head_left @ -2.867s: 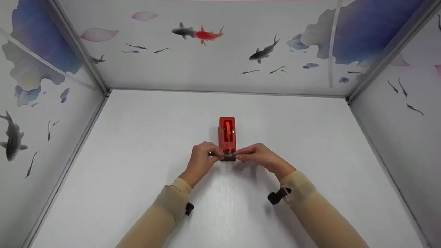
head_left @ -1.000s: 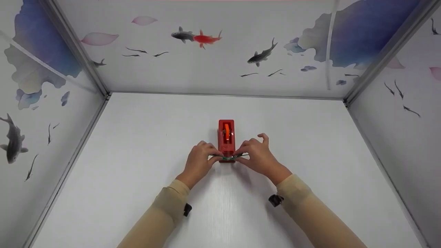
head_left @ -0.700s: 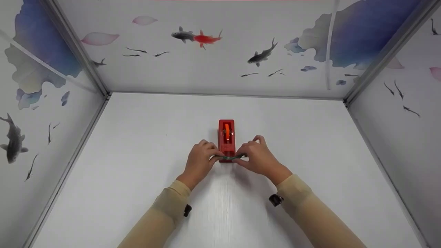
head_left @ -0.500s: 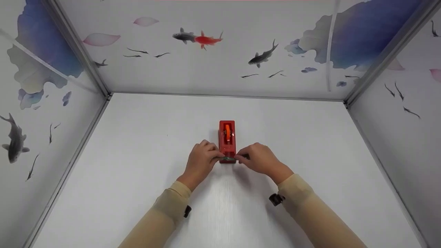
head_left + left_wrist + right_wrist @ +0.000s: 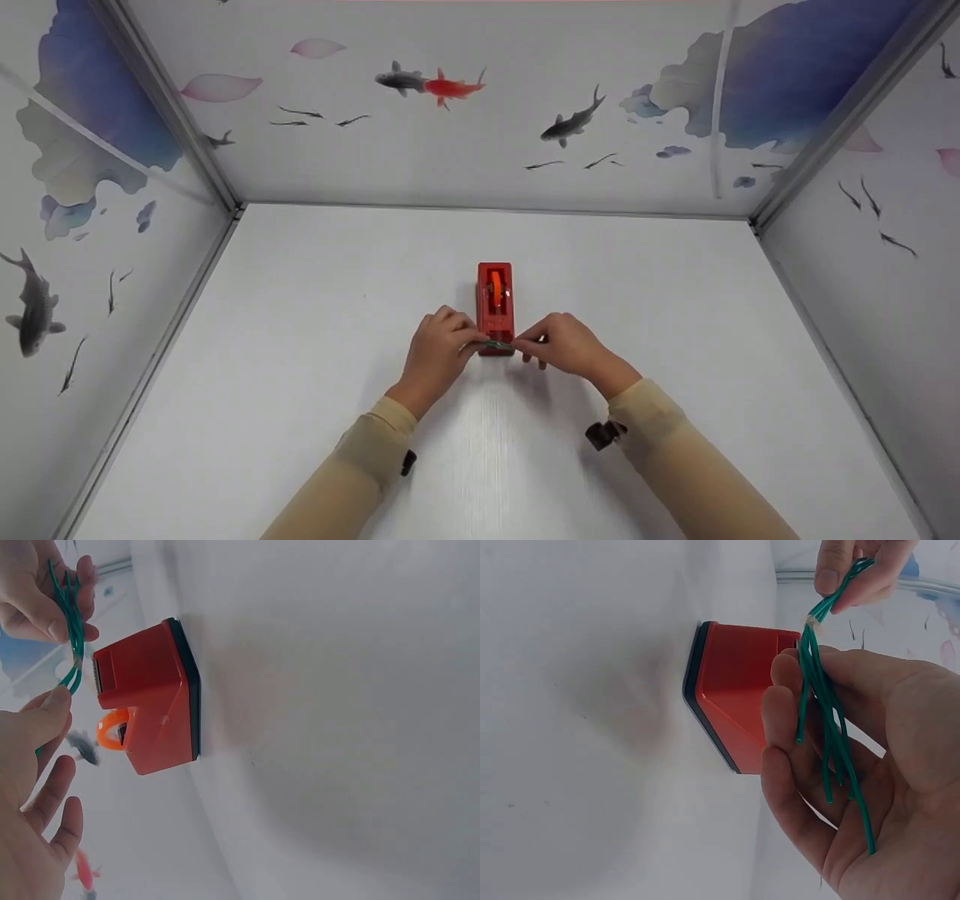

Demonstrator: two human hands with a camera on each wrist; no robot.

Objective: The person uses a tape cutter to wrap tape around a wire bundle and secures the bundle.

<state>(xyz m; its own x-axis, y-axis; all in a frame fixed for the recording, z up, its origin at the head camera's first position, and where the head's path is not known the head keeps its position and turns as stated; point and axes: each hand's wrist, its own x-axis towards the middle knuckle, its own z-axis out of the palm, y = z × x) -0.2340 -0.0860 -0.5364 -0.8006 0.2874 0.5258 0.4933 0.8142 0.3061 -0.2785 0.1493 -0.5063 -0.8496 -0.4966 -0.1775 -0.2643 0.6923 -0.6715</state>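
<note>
A bundle of thin green wires stretches between both hands, just over the near end of a red tape dispenser. My left hand pinches one end of it between thumb and forefinger. At the other side my right hand pinches the bundle, and loose wire ends hang over its palm in the right wrist view. A clear, pale band, like tape, sits round the wires between the two hands. The dispenser's toothed cutting edge faces the bundle in the left wrist view.
The dispenser stands on a white table and carries an orange roll core. White panels with painted fish enclose the table at the back and both sides. Small black cameras are strapped at the wrists.
The right hand has turned: its raised finger is now lowered, and the wire ends beyond it no longer show in the head view. The left hand keeps its pinch almost unmoved.
</note>
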